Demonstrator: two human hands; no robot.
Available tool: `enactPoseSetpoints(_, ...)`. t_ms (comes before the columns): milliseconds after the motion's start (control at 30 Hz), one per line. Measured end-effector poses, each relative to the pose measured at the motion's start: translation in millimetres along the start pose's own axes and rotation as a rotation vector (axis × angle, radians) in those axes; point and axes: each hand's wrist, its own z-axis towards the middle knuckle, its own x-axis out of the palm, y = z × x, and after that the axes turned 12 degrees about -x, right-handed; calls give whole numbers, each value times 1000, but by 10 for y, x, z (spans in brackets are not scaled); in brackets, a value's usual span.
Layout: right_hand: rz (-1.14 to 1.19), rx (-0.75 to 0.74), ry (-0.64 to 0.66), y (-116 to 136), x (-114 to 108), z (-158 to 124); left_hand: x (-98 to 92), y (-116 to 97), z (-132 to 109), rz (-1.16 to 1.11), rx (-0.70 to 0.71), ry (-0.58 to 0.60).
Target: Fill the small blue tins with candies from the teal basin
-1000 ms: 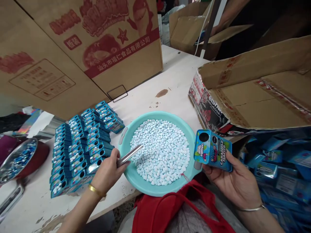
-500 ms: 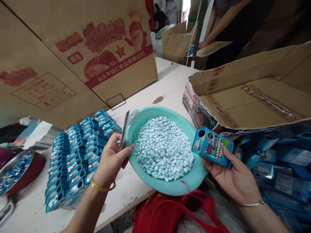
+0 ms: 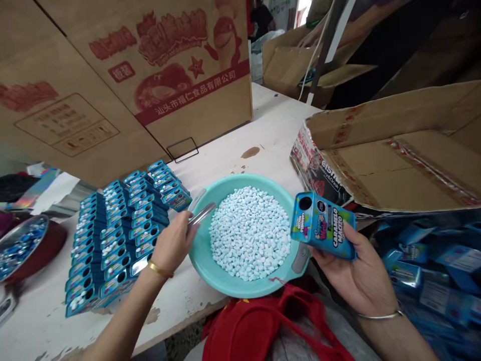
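A teal bowl [image 3: 203, 260] heaped with small pale-blue candies [image 3: 250, 233] sits at the table's front edge. My left hand [image 3: 173, 243] is closed on a thin metal scoop [image 3: 202, 214] whose tip rests over the bowl's left rim. My right hand [image 3: 361, 273] holds a small blue candy box [image 3: 322, 225] just right of the bowl, its round hole at the upper left end. To the left of the bowl lie rows of several matching blue boxes [image 3: 120, 225].
A big printed carton [image 3: 124, 75] leans over the table's back left. An open carton [image 3: 394, 155] stands on the right, above a heap of blue boxes [image 3: 432, 271]. A metal dish [image 3: 18, 245] of wrapped sweets sits far left. Another person [image 3: 361, 25] works behind. Red cloth [image 3: 259, 326] lies below.
My left hand has tilted the scoop from upright down over the bowl's left rim. The box in my right hand has shifted slightly left and up toward the bowl.
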Motion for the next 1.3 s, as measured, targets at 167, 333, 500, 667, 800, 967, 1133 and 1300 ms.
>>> enactPoseSetpoints(167, 39, 75, 115, -8, -7, 9, 208, -315, 252, 307, 200, 162)
enactPoseSetpoints(333, 13, 63, 29, -56, -112, 2, 542, -505, 274, 256, 307, 345)
enactPoseSetpoints(500, -57, 36, 47, -56, -127, -23, 692, -740, 155, -40, 433, 457)
enactPoseSetpoints(667, -232, -56, 146, 4, -92, -25, 588, -781, 214, -325, 448, 486)
enactPoseSetpoints(800, -379, -273, 250, 4, -51, 9, 293, -598, 273, -411, 495, 427)
enactPoseSetpoints(967, -588, -498, 324, -126, -92, 89, -248, -383, 271, -417, 512, 354)
enactPoseSetpoints(1133, -847, -609, 504, -218, -110, 126, -719, -444, 247, -304, 541, 351)
enactPoseSetpoints(1300, -992, -765, 676, -225, -54, 85, -931, -660, 280, -161, 599, 466)
